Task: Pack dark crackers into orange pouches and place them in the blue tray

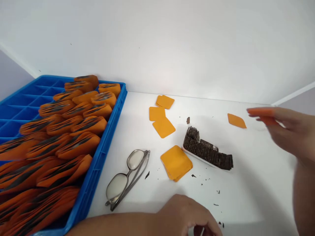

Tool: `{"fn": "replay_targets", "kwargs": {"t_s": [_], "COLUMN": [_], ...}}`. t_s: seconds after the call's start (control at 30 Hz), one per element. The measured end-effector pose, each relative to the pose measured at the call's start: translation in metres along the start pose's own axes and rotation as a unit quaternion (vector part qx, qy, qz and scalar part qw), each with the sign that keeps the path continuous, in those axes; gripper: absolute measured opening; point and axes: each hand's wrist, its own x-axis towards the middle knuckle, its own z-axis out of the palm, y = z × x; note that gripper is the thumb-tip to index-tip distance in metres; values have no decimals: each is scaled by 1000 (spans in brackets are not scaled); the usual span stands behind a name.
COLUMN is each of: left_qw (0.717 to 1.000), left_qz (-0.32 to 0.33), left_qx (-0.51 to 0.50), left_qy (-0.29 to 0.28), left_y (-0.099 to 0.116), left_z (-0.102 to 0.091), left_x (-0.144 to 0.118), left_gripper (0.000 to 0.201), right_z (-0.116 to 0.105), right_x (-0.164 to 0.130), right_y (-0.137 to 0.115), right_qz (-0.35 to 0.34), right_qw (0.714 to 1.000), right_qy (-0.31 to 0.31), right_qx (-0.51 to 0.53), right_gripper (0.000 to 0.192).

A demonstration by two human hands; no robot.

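Observation:
My left hand (190,214) is at the bottom edge with its fingers curled in. Its fingertips are cut off by the frame, so what they hold, if anything, cannot be made out. At the right, my right hand (289,129) is raised and slightly blurred, fingers stretched out, with orange coverings on some fingers. Nearest to it lies a single orange square (236,120). In the middle, a row of thin dark brown pieces (205,149) stands packed in a narrow white holder. Beside this row lies a small stack of orange squares (176,162).
A blue compartment tray (104,154) on the left holds many orange bundles (81,146) with dark layers between. Eyeglasses (128,175) lie beside it. More loose orange squares (163,127) and dark crumbs are scattered on the white table (137,131). A white wall (157,49) rises behind.

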Motion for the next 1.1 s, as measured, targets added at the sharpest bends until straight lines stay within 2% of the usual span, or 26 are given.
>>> {"fn": "replay_targets", "kwargs": {"t_s": [0.1, 0.13, 0.2, 0.27, 0.33, 0.4, 0.53, 0.6, 0.67, 0.77, 0.87, 0.9, 0.97, 1.03, 1.1], "left_qw": [997, 996, 994, 991, 979, 970, 977, 978, 977, 968, 961, 962, 965, 967, 968], "left_qz": [-15, -25, -36, -31, -19, -25, -1, 8, -15, -47, -64, -66, -63, -47, -20], "left_qx": [41, 48, 44, 51, 82, 89, 69, 69, 61, 29, 24, 27, 36, 53, 79], "left_qy": [59, 77, 92, 123, 184, 225, 204, 195, 205, 246, 267, 264, 253, 245, 238], "left_y": [6, 12, 23, 31, 36, 37, 38, 38, 39, 40, 42, 43, 45, 45, 45], "left_z": [-1, -2, -3, -3, -2, 0, 1, -1, -5, -10, -11, -10, -9, -7, -5], "left_x": [0, 0, 2, 5, 9, 11, 11, 11, 11, 12, 10, 9, 7, 6, 5], "left_gripper": [24, 26, 27, 24, 22, 25, 26, 25, 25, 21, 22, 22, 22, 21, 21], "right_z": [31, 38, 48, 55, 65, 75, 89, 89, 86, 78, 64, 57, 44, 31, 22], "right_x": [21, 26, 29, 20, 3, -14, -29, -29, -27, -26, -25, -25, -25, -26, -29], "right_y": [-44, -62, -99, -129, -147, -154, -157, -161, -167, -175, -174, -171, -163, -155, -150], "right_qz": [-71, -153, -268, -374, -432, -457, -442, -400, -347, -286, -250, -234, -186, -141, -111], "right_qw": [997, 986, 956, 898, 850, 826, 823, 824, 833, 859, 870, 877, 902, 922, 924], "right_qy": [-20, -9, -83, -214, -295, -329, -358, -401, -429, -417, -405, -391, -327, -236, -135], "right_qx": [40, 60, 90, 91, 65, 31, 2, 12, 29, 83, 131, 150, 210, 272, 341], "right_gripper": [32, 31, 43, 49, 49, 51, 42, 33, 34, 37, 30, 27, 25, 26, 30]}}
